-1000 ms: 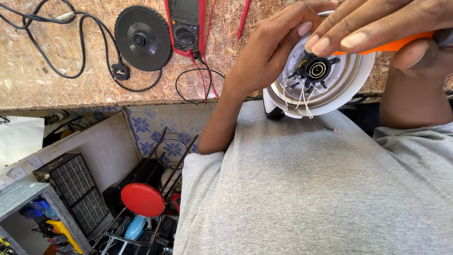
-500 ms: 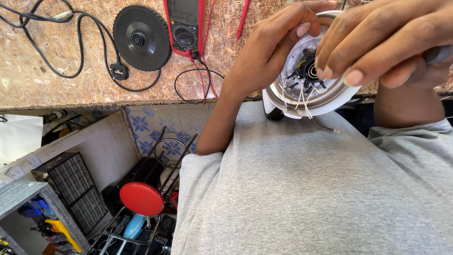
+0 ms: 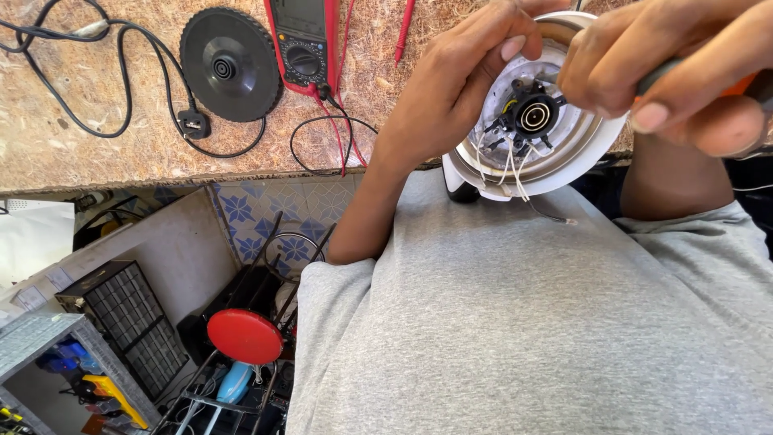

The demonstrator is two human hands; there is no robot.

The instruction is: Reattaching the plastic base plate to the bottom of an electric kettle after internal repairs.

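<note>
Head view: kettle body [image 3: 555, 165], white, is turned underside up toward the camera at 1 o'clock in the frame, above my grey shirt [image 3: 523, 322]. I read the left hand [image 3: 451, 105] as grasping the rim from the 9 o'clock side, fingers curled over the top edge. The right hand [image 3: 652, 64] is clenched around an orange-handled tool [image 3: 745, 84], probably a screwdriver; its tip is hidden behind the fingers, so I cannot tell what it touches. It sits at 2 o'clock of the black connector hub [image 3: 535, 117], which lies at the centre of the exposed base with thin white wires [image 3: 507, 165] trailing toward 6 o'clock.

Procedure note, as I judge it: keep the left grip firm so the body cannot rotate, bring the tool in square to the hub, and keep the loose wires out from under the tip.

Workbench [image 3: 97, 153], chipboard, lies at 11 o'clock. On it sit the black round power base [image 3: 229, 64] with its cord and plug [image 3: 193, 123], and just beside it, at 12 o'clock, a red-cased multimeter [image 3: 304, 44] with leads. All are well apart from both hands. At 7 o'clock, a red round stool seat [image 3: 245, 336] stands below.
</note>
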